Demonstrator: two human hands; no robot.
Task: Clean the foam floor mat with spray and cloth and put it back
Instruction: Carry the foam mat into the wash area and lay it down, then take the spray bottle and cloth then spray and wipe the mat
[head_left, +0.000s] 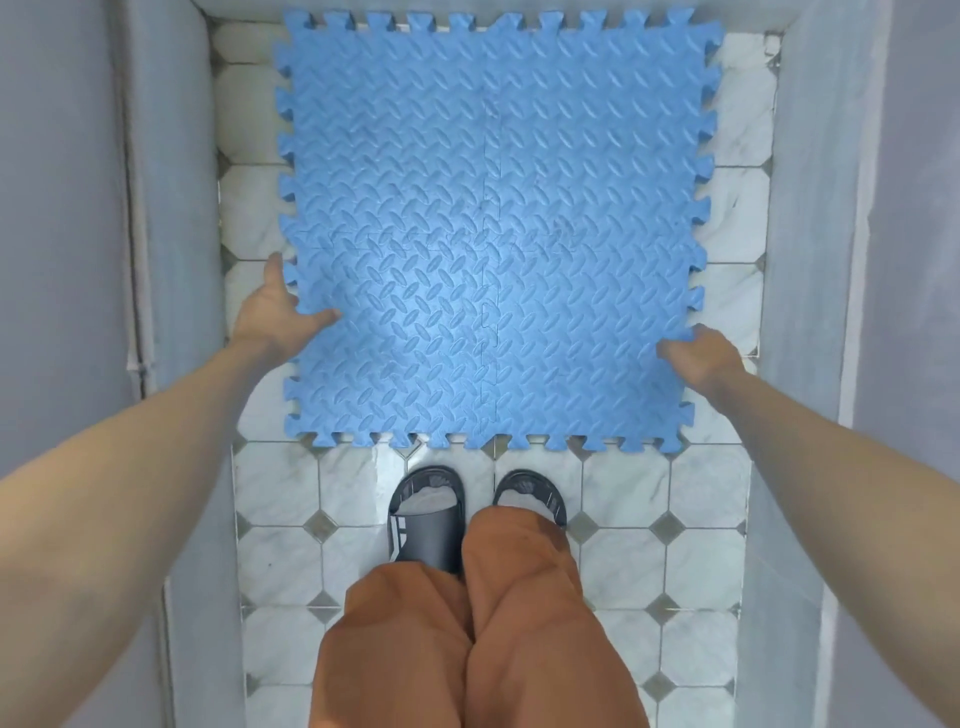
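A blue foam floor mat (493, 223), made of interlocking textured tiles with toothed edges, fills the upper middle of the head view above the tiled floor. My left hand (280, 312) grips its left edge, thumb on top of the foam. On the opposite side my right hand (698, 358) holds the right edge, fingers curled over the surface. Both hands sit toward the near end of the mat. No spray bottle or cloth is in sight.
White marble-look floor tiles (623, 519) with small grey diamonds run down a narrow corridor. Grey walls (67, 208) close in on the left and on the right (909, 208). My feet in dark slides (426, 519) and orange trousers stand just before the mat's near edge.
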